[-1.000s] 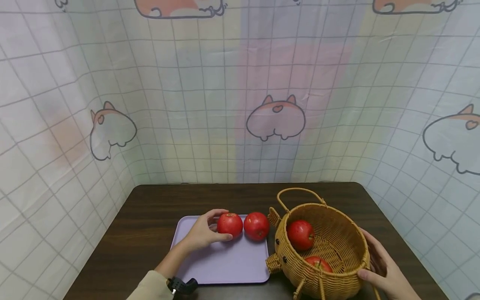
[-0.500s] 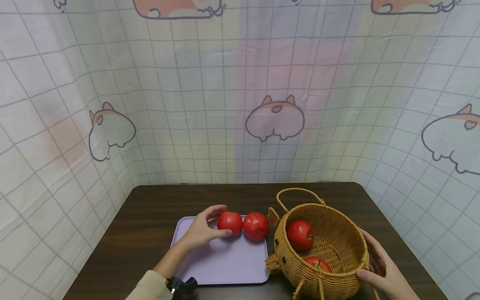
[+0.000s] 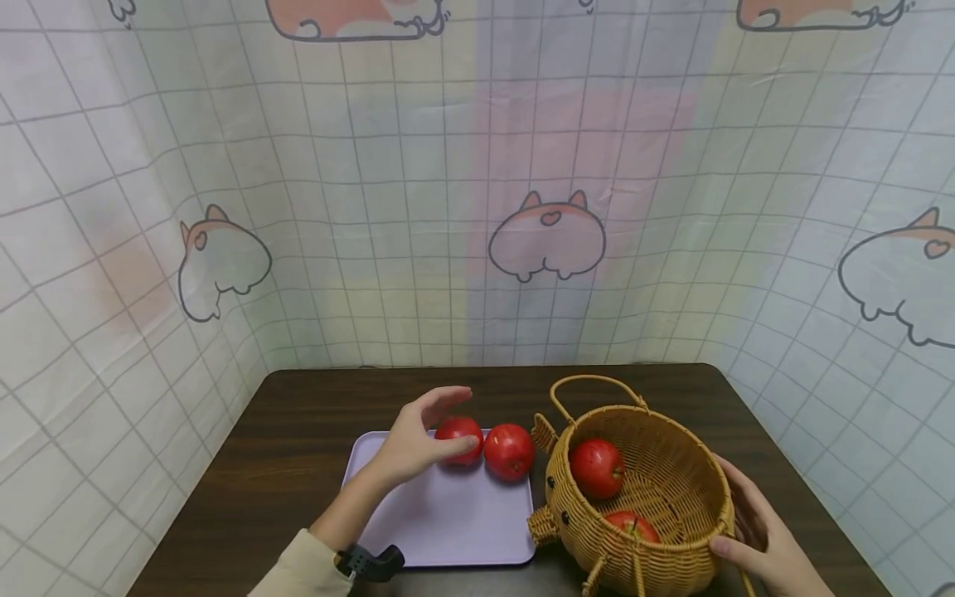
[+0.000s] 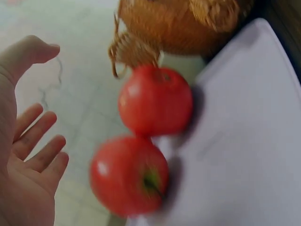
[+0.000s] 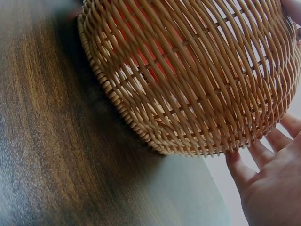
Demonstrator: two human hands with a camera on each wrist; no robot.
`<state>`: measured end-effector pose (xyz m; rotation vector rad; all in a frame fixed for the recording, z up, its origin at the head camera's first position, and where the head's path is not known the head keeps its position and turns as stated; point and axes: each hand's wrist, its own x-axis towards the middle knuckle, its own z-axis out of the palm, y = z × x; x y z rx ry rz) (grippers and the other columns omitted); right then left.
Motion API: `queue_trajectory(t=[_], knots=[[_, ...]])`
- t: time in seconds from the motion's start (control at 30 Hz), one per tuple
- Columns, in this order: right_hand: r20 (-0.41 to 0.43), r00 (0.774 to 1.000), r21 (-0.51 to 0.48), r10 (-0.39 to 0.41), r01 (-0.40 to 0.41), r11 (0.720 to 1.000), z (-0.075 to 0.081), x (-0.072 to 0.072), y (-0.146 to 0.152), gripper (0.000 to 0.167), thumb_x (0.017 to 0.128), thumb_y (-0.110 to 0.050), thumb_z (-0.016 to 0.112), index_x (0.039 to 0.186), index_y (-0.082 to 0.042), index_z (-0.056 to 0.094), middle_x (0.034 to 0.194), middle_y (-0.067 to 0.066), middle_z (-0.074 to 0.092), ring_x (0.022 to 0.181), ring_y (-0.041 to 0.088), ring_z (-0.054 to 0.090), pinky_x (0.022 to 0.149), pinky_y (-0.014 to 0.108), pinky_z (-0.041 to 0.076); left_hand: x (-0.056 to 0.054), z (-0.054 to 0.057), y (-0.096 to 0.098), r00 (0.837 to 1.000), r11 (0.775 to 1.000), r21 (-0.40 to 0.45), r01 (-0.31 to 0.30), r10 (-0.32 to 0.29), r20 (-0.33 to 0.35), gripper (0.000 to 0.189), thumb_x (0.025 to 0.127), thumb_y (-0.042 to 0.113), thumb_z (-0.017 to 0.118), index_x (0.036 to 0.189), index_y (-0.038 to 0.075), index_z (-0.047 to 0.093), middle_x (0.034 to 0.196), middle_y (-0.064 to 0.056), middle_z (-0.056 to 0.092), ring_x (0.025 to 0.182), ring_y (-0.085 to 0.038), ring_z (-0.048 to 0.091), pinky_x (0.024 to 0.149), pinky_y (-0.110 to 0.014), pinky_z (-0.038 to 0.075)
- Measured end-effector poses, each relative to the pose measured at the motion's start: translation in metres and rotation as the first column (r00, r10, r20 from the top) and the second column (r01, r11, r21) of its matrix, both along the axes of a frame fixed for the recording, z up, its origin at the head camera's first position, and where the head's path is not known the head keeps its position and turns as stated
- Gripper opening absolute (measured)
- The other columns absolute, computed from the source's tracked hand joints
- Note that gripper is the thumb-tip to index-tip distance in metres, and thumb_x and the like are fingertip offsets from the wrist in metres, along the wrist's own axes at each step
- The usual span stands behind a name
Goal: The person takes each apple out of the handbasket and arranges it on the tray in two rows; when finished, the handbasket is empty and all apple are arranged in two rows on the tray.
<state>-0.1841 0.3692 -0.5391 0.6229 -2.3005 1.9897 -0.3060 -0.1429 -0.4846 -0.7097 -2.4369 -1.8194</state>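
Observation:
My left hand [image 3: 410, 439] hovers over the lilac tray [image 3: 470, 531], its fingers and thumb spread and holding nothing. Partly behind the thumb in the head view sits a red apple [image 3: 457, 431]. Beside it on the tray's right side lies a second red apple [image 3: 510, 453]; the left wrist view shows both apples [image 4: 129, 176] apart from the palm. At the right, my right hand [image 3: 776, 539] holds the side of a wicker basket [image 3: 686, 568], thumb at the rim, fingers against the outer wall. Two more red apples, one at the left wall [image 3: 597, 468] and one lower down, lie inside.
The basket has a looped handle [image 3: 597, 377] and an animal face with a snout [image 3: 543, 525] that reaches the tray's right edge. Everything stands on a dark wooden table [image 3: 313, 406]. A patterned cloth [image 3: 403, 249] hangs behind and at both sides.
My left hand has let go of the left apple and moved up from it, its fingers opening wider. The apples stay on the tray. My right hand and the basket have hardly moved.

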Motion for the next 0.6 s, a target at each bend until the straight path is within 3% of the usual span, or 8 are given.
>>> queue_trajectory(t=[0.27,0.6], knots=[[-0.002,1.0,-0.005,0.004,-0.004,1.0,0.0,0.0,0.0,0.091,0.103,0.013,0.057,0.179,-0.012,0.013,0.171,-0.027,0.032,0.147,-0.019,0.043,0.107,0.008,0.048,0.009,0.047,0.042,0.987,0.992,0.005,0.13,-0.129,-0.092,0.058,0.093,0.024,0.091,0.146,0.027,0.069,0.146,0.004,0.072,0.139,-0.019,0.069,0.121,-0.048,0.055],[-0.004,1.0,-0.002,-0.005,0.005,1.0,-0.002,-0.001,0.001,0.091,0.103,0.013,0.057,0.179,-0.012,0.013,0.17,-0.028,0.032,0.146,-0.02,0.043,0.105,0.007,0.048,0.017,0.089,0.097,0.967,0.967,-0.076,0.241,-0.246,-0.062,0.052,0.094,0.035,0.091,0.141,0.031,0.071,0.139,0.011,0.074,0.127,-0.01,0.073,0.112,-0.035,0.06]])
